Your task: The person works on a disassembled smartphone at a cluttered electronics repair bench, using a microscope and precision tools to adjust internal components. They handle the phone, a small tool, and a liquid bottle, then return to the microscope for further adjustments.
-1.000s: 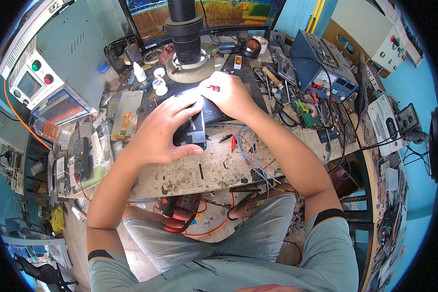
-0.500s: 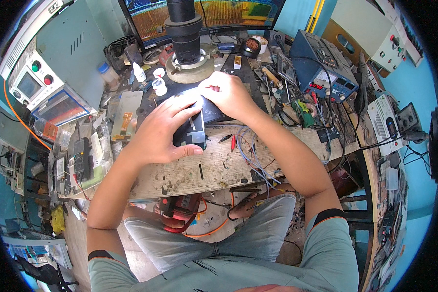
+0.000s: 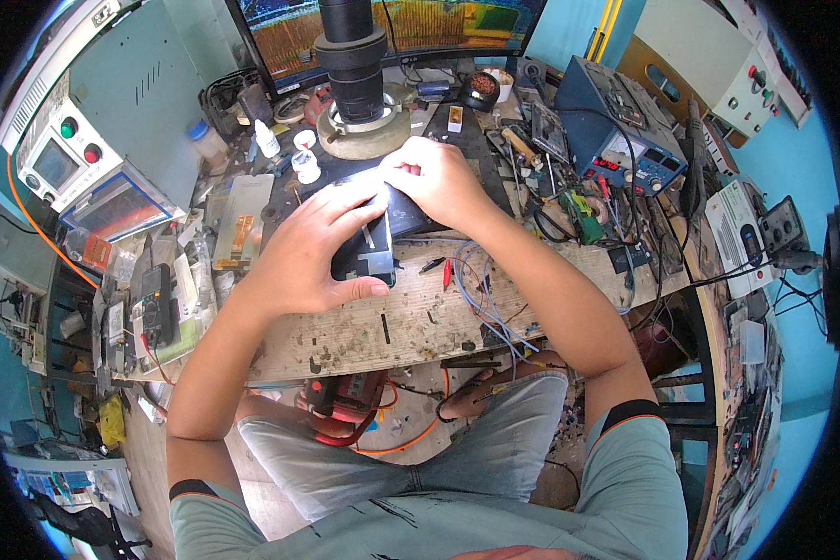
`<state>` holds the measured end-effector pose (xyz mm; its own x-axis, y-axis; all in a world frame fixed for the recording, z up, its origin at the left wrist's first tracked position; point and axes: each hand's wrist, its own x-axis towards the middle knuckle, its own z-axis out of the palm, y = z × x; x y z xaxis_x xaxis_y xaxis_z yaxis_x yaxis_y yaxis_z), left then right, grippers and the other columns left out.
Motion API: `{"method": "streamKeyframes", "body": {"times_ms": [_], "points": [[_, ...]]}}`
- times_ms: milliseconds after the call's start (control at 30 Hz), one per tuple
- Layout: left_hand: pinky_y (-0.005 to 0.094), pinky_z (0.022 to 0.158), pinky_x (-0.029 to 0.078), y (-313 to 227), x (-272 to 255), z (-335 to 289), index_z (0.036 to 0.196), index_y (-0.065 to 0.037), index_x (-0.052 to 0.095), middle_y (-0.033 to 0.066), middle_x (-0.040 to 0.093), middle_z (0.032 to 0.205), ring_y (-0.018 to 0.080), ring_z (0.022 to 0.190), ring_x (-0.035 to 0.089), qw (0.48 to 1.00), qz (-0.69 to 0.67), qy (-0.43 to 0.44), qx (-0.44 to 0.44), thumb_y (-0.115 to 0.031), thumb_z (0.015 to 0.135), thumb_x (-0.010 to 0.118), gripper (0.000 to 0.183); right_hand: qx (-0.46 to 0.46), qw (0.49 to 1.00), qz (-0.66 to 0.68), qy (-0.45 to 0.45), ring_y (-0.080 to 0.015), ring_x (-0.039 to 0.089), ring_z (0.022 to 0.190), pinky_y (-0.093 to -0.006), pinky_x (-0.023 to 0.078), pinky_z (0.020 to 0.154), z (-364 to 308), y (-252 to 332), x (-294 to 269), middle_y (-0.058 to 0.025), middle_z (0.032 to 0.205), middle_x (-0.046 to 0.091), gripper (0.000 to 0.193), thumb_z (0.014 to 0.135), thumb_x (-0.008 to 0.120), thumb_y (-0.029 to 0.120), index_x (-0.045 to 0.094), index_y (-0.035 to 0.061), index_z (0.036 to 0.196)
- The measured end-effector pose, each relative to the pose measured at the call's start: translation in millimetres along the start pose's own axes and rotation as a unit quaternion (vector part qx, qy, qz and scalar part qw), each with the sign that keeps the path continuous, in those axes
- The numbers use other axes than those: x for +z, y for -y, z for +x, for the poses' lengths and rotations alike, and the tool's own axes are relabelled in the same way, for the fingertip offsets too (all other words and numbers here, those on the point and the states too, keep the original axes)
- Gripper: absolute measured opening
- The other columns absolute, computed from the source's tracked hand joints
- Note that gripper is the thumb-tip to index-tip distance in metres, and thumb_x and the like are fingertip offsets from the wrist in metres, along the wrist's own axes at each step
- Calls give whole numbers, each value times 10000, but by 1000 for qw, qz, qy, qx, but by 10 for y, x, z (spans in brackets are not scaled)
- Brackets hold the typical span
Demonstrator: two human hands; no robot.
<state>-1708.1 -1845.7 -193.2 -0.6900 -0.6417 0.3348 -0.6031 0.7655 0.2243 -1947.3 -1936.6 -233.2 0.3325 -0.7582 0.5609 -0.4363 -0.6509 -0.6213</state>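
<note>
My left hand (image 3: 315,245) grips a dark, flat phone (image 3: 371,261) by its edges, thumb along the near end and fingers across the far part. Beside it, a black panel (image 3: 403,215) lies tilted under my right wrist; whether it is joined to the phone cannot be seen. My right hand (image 3: 439,185) is closed in a pinch at the phone's far end, touching or almost touching my left fingertips. Whatever it pinches is too small or hidden. Bright light washes out the spot between the hands, just in front of the microscope (image 3: 353,84).
Behind the microscope stands a monitor (image 3: 476,33). A blue power supply (image 3: 616,126), pliers and loose tools crowd the right. Small bottles (image 3: 267,140), a clear case (image 3: 243,219) and a multimeter (image 3: 156,303) stand at left. Thin leads (image 3: 485,294) trail over the wooden bench edge.
</note>
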Motion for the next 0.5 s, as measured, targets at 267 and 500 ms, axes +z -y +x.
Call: {"method": "streamKeyframes", "body": {"times_ms": [267,500], "points": [[515,1229,339,-1,0,1,1500,-77,562,199,514,1567,412,1460,460,1000,1,1,-4,-655,757,817,974,-22,999,20,-30,-328,697,754,-403,546,696,4,20,17,-174,844,704,216,882,719,217,782,15,926],[513,1225,343,0,1,-4,1500,-77,562,202,514,1566,412,1456,463,1000,4,-2,0,-648,755,821,974,-16,999,19,-26,-332,701,766,-408,548,707,4,36,15,-176,851,707,217,881,722,217,782,14,928]]}}
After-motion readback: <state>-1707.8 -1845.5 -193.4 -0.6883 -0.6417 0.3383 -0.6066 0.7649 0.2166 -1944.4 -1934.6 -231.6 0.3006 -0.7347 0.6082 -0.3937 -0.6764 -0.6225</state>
